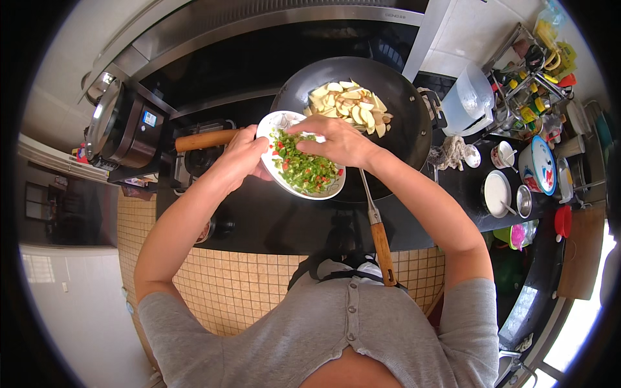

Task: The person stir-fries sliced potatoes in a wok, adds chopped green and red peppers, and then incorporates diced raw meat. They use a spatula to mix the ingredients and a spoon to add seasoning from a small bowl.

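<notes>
My left hand [247, 155] grips the left rim of a white patterned bowl [310, 193], which is tilted over the near left edge of a large dark wok [402, 121]. Chopped green and red peppers [305, 167] fill much of the bowl. My right hand [335, 140] is over the bowl, its fingers bent at the peppers; whether they pinch any cannot be told. Sliced pale vegetable pieces [351, 104] lie in the wok beyond my right hand. A spatula with a wooden handle [383, 252] leans out of the wok towards me, its head hidden.
The wok's wooden handle [206, 140] points left over the stove. A dark electric cooker [131, 128] stands at the left. To the right are a clear plastic pitcher [468, 102], a cloth [453, 153], a bowl of white powder [497, 194], an enamel pot [536, 165] and a rack of bottles [533, 109].
</notes>
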`<state>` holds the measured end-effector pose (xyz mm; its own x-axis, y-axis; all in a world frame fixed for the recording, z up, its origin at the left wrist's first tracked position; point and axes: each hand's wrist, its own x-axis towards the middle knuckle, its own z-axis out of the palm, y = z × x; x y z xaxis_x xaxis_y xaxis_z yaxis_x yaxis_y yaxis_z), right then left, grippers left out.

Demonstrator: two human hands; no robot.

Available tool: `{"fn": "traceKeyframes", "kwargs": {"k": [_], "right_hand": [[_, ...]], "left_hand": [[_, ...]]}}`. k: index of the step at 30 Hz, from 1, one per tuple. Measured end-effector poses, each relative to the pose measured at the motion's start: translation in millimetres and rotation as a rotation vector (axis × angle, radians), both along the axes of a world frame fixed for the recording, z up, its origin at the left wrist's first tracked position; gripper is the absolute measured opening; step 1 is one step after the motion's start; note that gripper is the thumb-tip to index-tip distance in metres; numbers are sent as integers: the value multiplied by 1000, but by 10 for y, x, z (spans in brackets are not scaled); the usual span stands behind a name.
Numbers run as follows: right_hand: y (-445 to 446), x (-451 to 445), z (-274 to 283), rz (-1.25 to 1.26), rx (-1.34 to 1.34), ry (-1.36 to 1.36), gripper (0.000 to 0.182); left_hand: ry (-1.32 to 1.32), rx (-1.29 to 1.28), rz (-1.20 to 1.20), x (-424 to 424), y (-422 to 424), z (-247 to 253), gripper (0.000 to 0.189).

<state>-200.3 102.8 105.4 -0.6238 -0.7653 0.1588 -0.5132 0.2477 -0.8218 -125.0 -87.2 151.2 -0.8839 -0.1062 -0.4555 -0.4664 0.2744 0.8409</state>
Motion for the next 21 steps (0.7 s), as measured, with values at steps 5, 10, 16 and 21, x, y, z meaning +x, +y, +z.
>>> {"fn": "traceKeyframes", "kwargs": {"k": [5, 10, 16, 21], "right_hand": [[-334, 41, -53, -4, 11, 1, 35], [-225, 14, -285, 55, 57, 222, 17], [65, -87, -325, 86, 231, 324, 10], [-5, -176, -98, -102, 147, 322, 12]], "left_hand": [[-3, -4, -15, -78, 8, 26, 39], [-18, -36, -8, -162, -41, 103, 40], [32, -129, -60, -193, -65, 206, 39], [135, -144, -75, -185, -70, 303, 36]]}}
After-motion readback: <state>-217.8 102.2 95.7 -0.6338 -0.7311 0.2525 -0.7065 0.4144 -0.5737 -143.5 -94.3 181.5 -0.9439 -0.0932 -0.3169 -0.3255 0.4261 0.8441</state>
